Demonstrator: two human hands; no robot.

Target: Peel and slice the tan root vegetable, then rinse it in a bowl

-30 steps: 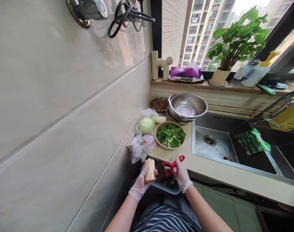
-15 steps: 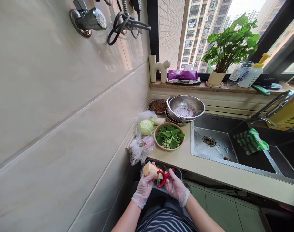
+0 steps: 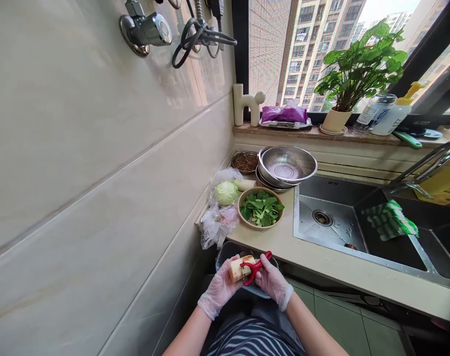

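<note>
In a clear plastic glove, my left hand (image 3: 224, 283) grips a pale, thick piece of root vegetable (image 3: 236, 270), its cut end facing left. Some brownish skin shows along its upper edge. My right hand (image 3: 272, 281), gloved as well, is closed round the handle of a red peeler (image 3: 253, 271). The peeler's head lies against the right part of the vegetable. Beneath both hands is a bin (image 3: 260, 291), partly hidden by them and lying below the counter edge.
A basket of leafy greens (image 3: 261, 208), a cabbage (image 3: 226, 193), plastic bags (image 3: 214, 225) and steel colanders (image 3: 287, 165) stand on the counter (image 3: 276, 241). To the right is the sink (image 3: 321, 237) with a green striped cloth (image 3: 389, 220). A tiled wall (image 3: 136, 207) borders the left.
The vegetable has turned in my left hand, its cut end now lower and browner skin showing on top. The peeler has shifted slightly over it. The view has swung a little left.
</note>
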